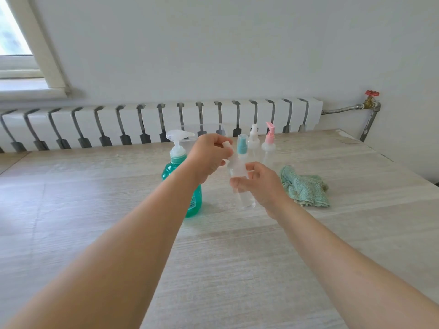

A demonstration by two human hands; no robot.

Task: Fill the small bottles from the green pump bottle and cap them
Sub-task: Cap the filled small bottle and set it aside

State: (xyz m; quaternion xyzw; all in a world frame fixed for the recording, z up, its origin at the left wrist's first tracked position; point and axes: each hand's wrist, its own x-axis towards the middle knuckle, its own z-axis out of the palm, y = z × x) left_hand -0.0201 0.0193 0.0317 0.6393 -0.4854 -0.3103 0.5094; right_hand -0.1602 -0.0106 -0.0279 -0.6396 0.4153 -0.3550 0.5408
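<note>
A small clear bottle (240, 176) is held tilted above the table, a little in front of the other bottles. My right hand (261, 184) grips its body from the right. My left hand (209, 155) is closed on its white cap (226, 144) at the top. The green pump bottle (187, 186) with a clear pump head stands just left of it, partly hidden by my left wrist. Behind stand three small bottles: one with a teal sprayer (242, 146), one with a clear sprayer (253, 138) and one with a pink pump (269, 141).
A crumpled green cloth (304, 186) lies on the wooden table (95, 186) to the right of my hands. A clear plastic box (204, 129) stands behind the bottles. A white radiator (142, 122) runs along the wall past the table's far edge.
</note>
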